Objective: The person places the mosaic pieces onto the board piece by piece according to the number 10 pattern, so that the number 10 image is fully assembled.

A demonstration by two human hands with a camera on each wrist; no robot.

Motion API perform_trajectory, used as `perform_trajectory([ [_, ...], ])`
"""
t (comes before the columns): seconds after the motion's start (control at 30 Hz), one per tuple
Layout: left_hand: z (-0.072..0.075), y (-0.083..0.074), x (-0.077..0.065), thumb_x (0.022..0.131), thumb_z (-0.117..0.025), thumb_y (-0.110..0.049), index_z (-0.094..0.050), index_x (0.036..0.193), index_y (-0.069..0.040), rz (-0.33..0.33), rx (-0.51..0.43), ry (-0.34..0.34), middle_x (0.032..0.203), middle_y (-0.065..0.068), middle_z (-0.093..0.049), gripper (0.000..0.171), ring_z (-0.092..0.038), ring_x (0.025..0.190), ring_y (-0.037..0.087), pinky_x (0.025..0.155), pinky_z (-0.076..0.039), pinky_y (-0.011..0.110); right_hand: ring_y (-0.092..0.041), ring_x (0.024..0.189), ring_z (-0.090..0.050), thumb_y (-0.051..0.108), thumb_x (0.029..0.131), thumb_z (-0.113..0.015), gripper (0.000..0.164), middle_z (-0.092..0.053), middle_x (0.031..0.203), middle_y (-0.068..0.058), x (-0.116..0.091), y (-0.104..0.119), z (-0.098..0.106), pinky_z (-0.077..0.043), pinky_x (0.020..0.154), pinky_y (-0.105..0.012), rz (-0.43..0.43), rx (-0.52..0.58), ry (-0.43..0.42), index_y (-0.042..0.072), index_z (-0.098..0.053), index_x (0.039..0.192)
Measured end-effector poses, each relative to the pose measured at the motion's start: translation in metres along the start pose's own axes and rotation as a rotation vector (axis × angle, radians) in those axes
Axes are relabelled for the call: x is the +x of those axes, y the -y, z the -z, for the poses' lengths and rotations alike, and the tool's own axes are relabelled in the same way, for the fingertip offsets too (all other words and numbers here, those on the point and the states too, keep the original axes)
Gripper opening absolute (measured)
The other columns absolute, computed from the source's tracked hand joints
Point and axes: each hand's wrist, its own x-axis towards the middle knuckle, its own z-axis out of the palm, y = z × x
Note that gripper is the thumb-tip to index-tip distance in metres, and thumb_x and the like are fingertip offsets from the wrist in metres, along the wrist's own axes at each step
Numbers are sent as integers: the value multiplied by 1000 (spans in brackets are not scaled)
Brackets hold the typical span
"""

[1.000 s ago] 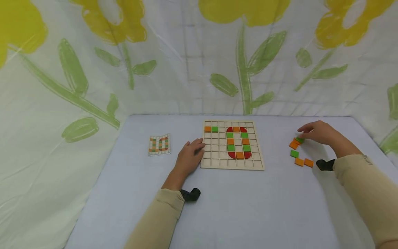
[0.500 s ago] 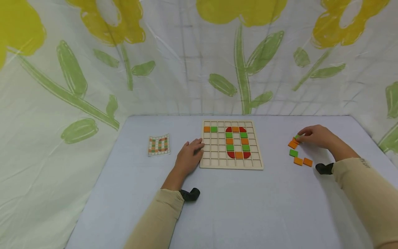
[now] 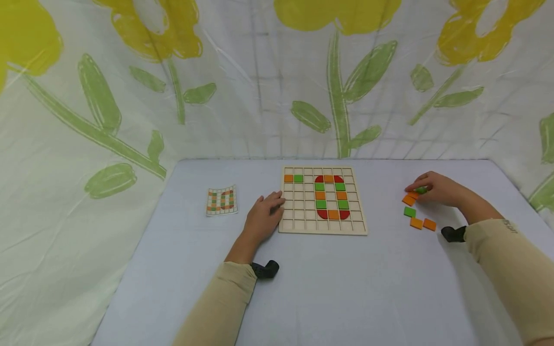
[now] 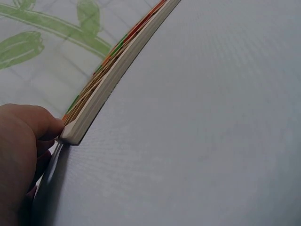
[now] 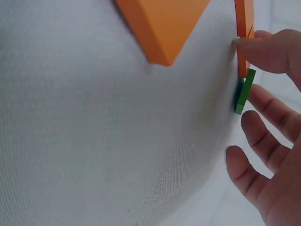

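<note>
A wooden grid board (image 3: 298, 224) lies on the table, bearing red, orange and green pieces in a rounded ring plus two tiles at upper left. At its left edge rests my left hand (image 3: 264, 216); in the left wrist view the thumb (image 4: 47, 123) touches the board's corner. To the right of the board, my right hand (image 3: 441, 189) pinches an orange tile (image 5: 242, 61) between thumb and index finger, its other fingers spread loosely. A green tile (image 5: 245, 92) lies beside that orange tile, close to the fingers. Another orange tile (image 3: 408, 200) adjoins them.
Nearer the front lie a green tile (image 3: 409, 212) and two orange tiles, one (image 3: 416, 223) beside the other (image 3: 430, 224). A small pattern card (image 3: 221, 201) lies left of the board. A flower-printed curtain (image 3: 242, 120) stands behind the table.
My right hand has shifted among the tiles, its thumb and index finger now at an orange tile. The green tile there has moved rightward under the hand. My left hand stays put.
</note>
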Motion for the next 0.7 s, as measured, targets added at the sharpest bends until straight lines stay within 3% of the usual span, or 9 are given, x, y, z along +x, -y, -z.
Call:
perform_trajectory([
  [0.33,1,1,1,100,-58,-22,-64,132,-12,7,2,2,149,-2,-49,34,-41,142,15,125,-19,35,-41,110,-51,28,87,-74,45,-59,120,-25,9,-1,0,-44,93,-64,-61,-60,-1,1,-67,123],
  [0.47,1,1,1,99,-58,-21,-65,131,-12,9,0,-5,148,-2,-50,34,-41,142,15,125,-19,35,-32,97,-53,32,86,-76,42,-62,105,-17,12,3,0,-50,79,-46,-88,-41,0,1,-65,112],
  [0.57,1,1,0,99,-58,-21,-65,131,-12,7,-2,-7,148,-2,-51,33,-42,142,16,125,-19,36,-26,86,-51,34,85,-76,37,-57,93,-10,15,10,2,-45,67,-34,-104,-25,-26,4,-59,100],
  [0.7,1,1,0,99,-58,-22,-65,130,-12,-1,-5,-4,148,-1,-51,34,-42,142,16,125,-20,36,-25,83,-54,29,88,-74,31,-61,93,-10,25,29,3,-46,64,-30,-110,24,-75,4,-60,99],
])
